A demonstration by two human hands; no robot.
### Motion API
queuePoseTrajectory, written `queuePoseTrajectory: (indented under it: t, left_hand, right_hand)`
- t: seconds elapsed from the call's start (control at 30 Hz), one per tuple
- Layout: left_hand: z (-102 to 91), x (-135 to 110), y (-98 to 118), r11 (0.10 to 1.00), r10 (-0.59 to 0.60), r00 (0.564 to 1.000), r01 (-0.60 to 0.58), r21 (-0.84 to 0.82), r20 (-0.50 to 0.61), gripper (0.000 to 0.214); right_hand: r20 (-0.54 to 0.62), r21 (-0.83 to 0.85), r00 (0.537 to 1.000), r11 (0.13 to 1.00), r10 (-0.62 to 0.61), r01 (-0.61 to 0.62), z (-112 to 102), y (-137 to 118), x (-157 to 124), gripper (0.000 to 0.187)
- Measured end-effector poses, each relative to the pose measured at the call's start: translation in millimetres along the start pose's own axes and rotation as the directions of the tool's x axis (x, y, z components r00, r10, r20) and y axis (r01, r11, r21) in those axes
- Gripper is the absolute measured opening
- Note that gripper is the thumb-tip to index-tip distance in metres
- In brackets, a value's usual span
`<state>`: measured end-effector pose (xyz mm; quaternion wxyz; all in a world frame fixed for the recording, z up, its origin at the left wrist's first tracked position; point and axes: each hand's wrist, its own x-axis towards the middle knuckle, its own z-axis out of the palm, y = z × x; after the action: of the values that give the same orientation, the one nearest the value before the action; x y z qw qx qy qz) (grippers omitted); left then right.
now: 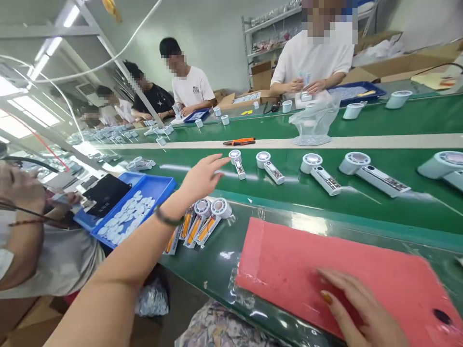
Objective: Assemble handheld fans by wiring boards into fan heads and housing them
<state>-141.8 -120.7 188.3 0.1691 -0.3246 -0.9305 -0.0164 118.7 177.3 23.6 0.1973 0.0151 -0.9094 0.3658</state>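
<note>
Here, the left hand [202, 179] is hovering outstretched over the green belt [325, 207], its fingers [217, 161] spreading apart and gripping nothing, their tips just beside the nearest fan [237, 164]. That fan is lying on the belt at the left end of a row of other fans [314, 166]. The right hand [361, 313] is resting flat on the red mat [289, 260] on the desk [213, 262], fingers loosely apart and empty. Packaged fans [202, 221] are lying by the left wrist, near a blue tray [162, 179] of white pieces [126, 217].
</note>
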Motion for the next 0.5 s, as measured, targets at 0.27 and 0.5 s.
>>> queuePoseTrajectory:
  t: [0.27,0.5]
  left_hand:
    - [32.3,-194.4,36.2,0.965,-0.257,0.921,0.261,-0.025,-0.291,0.019]
    - [67.9,-207.6,43.5,0.93,-0.341,0.867,0.367,0.004,-0.364,0.023]
  right_hand:
    - [0.201,0.062,0.974,0.991,0.108,-0.123,-9.6,-32.9,33.5,0.04]
    - [0.375,0.117,0.912,0.985,-0.165,0.13,67.7,-71.6,127.8,0.054]
